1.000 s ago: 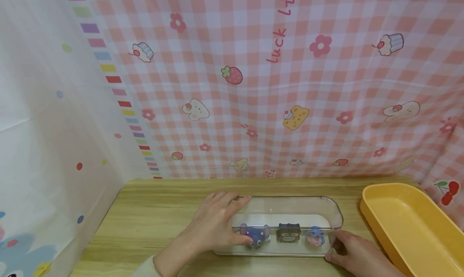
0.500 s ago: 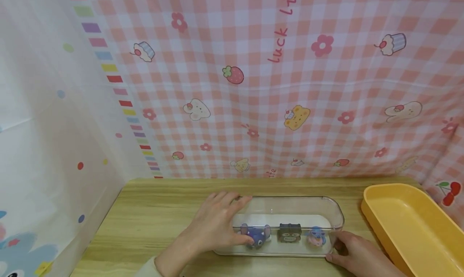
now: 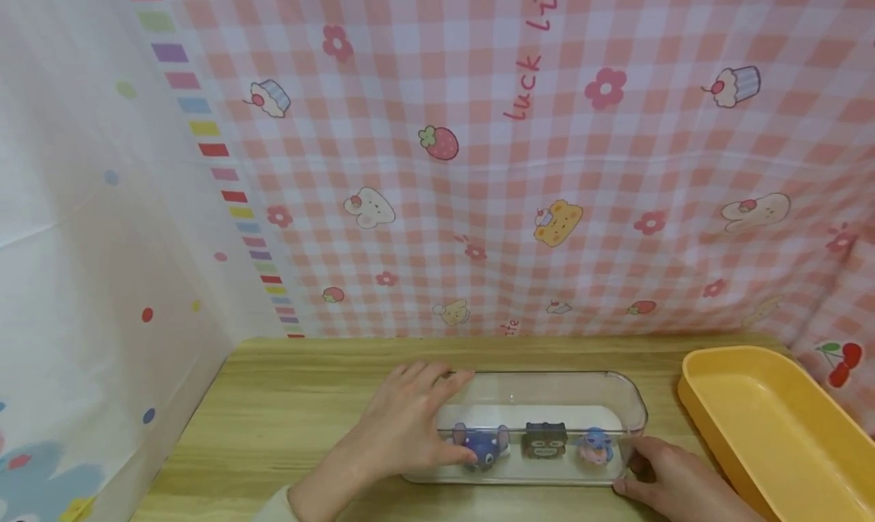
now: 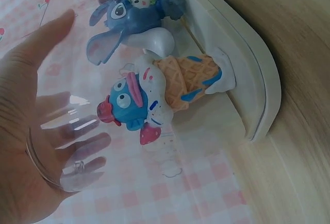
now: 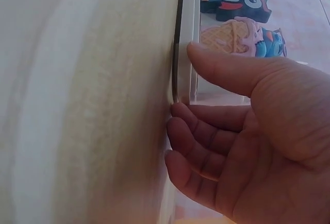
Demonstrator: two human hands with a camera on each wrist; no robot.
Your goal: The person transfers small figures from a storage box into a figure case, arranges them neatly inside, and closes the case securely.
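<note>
A long clear plastic box (image 3: 560, 391) with a pale base (image 4: 258, 74) lies on the table. My left hand (image 3: 403, 419) spans its left end, fingers at the far side and thumb at the near wall. In the left wrist view those fingers show through the clear plastic. At the near right corner my right hand (image 3: 666, 480) pinches the base edge between thumb and curled fingers. Inside are a blue big-eared figurine (image 3: 481, 450), a dark owl figurine (image 3: 544, 440) and a blue-and-pink cone figurine (image 3: 595, 447). A waffle-cone figurine (image 4: 191, 82) shows in the left wrist view, behind my left hand in the head view.
A yellow tray (image 3: 766, 378) stands on the wooden table (image 3: 287, 400) close by my right hand. Behind the table hangs a pink checked cloth (image 3: 478, 188). A white dotted cloth (image 3: 82, 226) hangs at the left.
</note>
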